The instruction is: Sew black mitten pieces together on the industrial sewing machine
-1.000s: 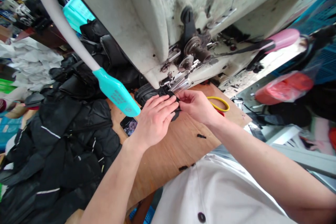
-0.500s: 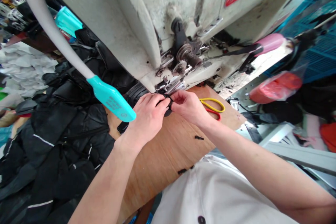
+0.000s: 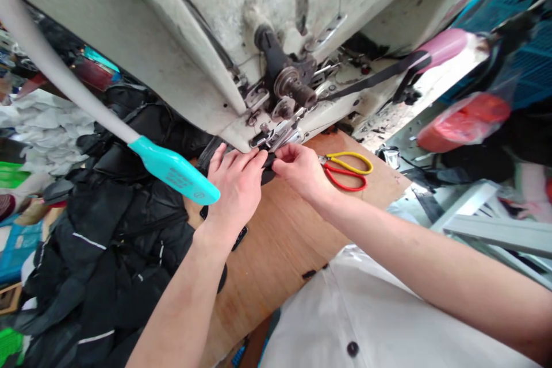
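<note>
Black fabric (image 3: 268, 175) lies at the sewing machine's (image 3: 207, 69) stitching area, close to the metal presser foot (image 3: 282, 137). My left hand (image 3: 237, 184) rests palm down on it, fingers stretched out flat. From the right, my right hand (image 3: 302, 171) pinches the fabric's edge between thumb and fingers. The fingertips of both hands nearly meet beside the presser foot. Part of the fabric is hidden under my left hand. Scissors with one yellow and one red handle (image 3: 345, 186) lie just right of my right hand.
A turquoise-headed lamp (image 3: 175, 171) on a grey gooseneck hangs over my left wrist. Black garments (image 3: 86, 259) are heaped left of the wooden tabletop (image 3: 280, 247). A small black object (image 3: 240, 238) lies by my left forearm. Red material in clear plastic (image 3: 463, 121) sits at right.
My left fingers have flattened over the black fabric, where they were curled around it before. My right hand still pinches it. The view has shifted, showing more of the scissors.
</note>
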{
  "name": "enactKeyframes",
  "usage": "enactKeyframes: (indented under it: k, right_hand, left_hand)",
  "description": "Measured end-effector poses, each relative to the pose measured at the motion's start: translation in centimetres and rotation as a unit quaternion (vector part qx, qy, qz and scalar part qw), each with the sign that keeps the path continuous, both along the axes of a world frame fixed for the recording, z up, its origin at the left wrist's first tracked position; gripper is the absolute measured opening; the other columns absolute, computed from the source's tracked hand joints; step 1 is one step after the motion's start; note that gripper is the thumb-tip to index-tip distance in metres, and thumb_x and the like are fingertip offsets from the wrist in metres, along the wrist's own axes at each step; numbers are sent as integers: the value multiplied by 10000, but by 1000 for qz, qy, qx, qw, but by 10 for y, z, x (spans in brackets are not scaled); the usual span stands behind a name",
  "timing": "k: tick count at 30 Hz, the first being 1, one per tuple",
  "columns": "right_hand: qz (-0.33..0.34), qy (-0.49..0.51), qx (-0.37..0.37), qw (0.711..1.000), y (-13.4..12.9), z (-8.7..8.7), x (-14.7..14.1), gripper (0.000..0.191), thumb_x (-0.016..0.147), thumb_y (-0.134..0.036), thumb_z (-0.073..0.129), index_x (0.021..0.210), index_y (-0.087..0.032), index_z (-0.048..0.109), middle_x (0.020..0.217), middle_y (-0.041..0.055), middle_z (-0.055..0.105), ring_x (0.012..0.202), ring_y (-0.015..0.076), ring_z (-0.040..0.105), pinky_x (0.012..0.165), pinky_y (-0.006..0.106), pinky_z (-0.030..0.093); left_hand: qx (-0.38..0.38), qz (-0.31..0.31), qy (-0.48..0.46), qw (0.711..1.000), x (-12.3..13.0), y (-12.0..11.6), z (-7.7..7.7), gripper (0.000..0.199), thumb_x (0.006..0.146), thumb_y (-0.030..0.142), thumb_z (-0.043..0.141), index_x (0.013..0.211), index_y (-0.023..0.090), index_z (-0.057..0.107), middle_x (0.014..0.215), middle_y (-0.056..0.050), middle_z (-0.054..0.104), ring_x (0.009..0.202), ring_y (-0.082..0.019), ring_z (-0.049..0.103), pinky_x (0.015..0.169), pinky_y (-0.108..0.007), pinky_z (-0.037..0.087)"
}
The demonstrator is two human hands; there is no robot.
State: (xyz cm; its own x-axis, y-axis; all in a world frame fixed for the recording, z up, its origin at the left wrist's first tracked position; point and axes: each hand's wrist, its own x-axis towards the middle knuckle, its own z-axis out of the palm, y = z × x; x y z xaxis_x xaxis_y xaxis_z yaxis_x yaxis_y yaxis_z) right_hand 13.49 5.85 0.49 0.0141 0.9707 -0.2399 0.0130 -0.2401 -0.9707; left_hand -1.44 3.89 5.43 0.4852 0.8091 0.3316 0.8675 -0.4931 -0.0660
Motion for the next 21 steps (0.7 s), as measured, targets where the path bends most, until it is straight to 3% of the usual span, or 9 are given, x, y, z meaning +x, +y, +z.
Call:
enactKeyframes:
  k: [4, 8, 14, 21]
  right_hand:
    - [-70, 24, -25, 997, -5, -1, -20, 150, 649, -240, 628, 729, -206, 506, 706, -16, 576, 636, 139, 516, 567, 258, 415]
    - [-132, -14, 3, 991, -12, -5, -33, 194, 652, -213, 618, 777, -218, 470, 800, 3, 557, 691, 150, 506, 612, 277, 437]
    - [12, 40, 53, 998, -12, -14, -6, 237, 604, -174, 562, 829, -214, 499, 729, -42, 548, 638, 125, 496, 596, 253, 425]
    - [96, -51, 20, 994, 0, 7, 18, 152, 627, -177, 582, 779, -177, 576, 696, -30, 585, 621, 114, 508, 540, 227, 368]
  left_hand:
    - [5, -10, 48, 999, 5, 0, 4, 341, 952, 146, 492, 1253, 168, 649, 1226, -57, 714, 983, -249, 682, 801, -367, 535]
    - [18, -24, 95, 995, 6, 3, 8, 352, 925, 132, 519, 1245, 183, 658, 1196, -49, 722, 908, -246, 687, 687, -346, 518]
    - [-15, -77, 45, 996, -7, 6, 2, 293, 963, 179, 506, 1183, 222, 694, 1183, -67, 706, 1039, -245, 644, 855, -354, 537]
    - [-13, -58, 6, 998, -8, 5, -2, 251, 971, 184, 520, 1134, 203, 709, 1138, -47, 714, 1031, -230, 630, 859, -344, 547]
